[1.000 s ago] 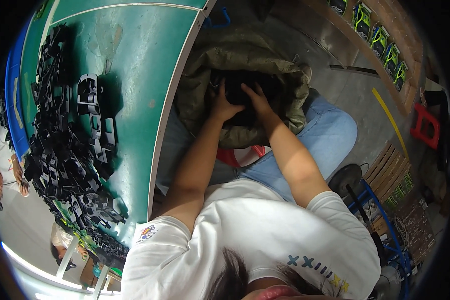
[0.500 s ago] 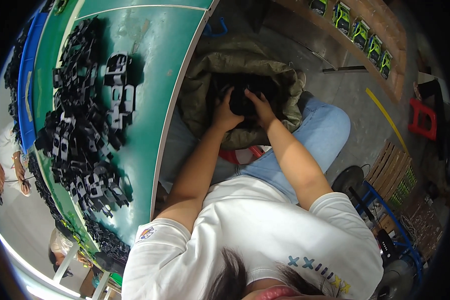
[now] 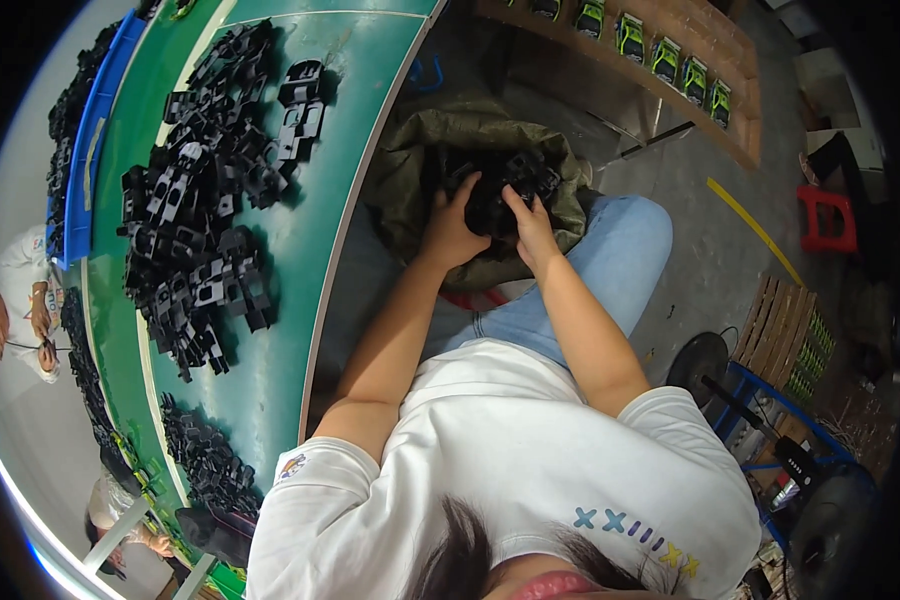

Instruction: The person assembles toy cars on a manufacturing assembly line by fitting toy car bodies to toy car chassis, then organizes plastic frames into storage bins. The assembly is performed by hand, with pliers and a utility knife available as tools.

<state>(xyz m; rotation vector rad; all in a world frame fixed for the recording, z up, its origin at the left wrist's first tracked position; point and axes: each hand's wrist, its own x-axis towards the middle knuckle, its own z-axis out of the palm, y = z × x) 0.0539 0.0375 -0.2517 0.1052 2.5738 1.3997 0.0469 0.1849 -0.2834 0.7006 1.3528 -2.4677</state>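
Both forearms reach down into a wide-mouthed olive woven sack (image 3: 410, 135) between my knees. Inside it lie black plastic parts (image 3: 532, 172), dark and hard to tell apart. My left hand (image 3: 455, 232) curls around the left side of a bunch of these parts, thumb and fingers toward the middle. My right hand (image 3: 534, 230) grips the same bunch from the right, fingertips on top. The lower fingers of both hands are hidden by the parts and the sack's shadow. Beside the sack, on the green table (image 3: 315, 235), is a large heap of black plastic frames (image 3: 195, 225).
A blue tray (image 3: 82, 190) of black parts stands at the table's far left. Two people (image 3: 30, 290) work beyond. At the upper right, a wooden tray (image 3: 660, 95) holds green-and-black toy cars. A red stool (image 3: 827, 220) and a fan (image 3: 698, 362) stand to the right.
The view has swung, so the table heap sits further right and the toy cars further left. Inside the sack, more black parts show beside my right hand, and my hands have shifted slightly.
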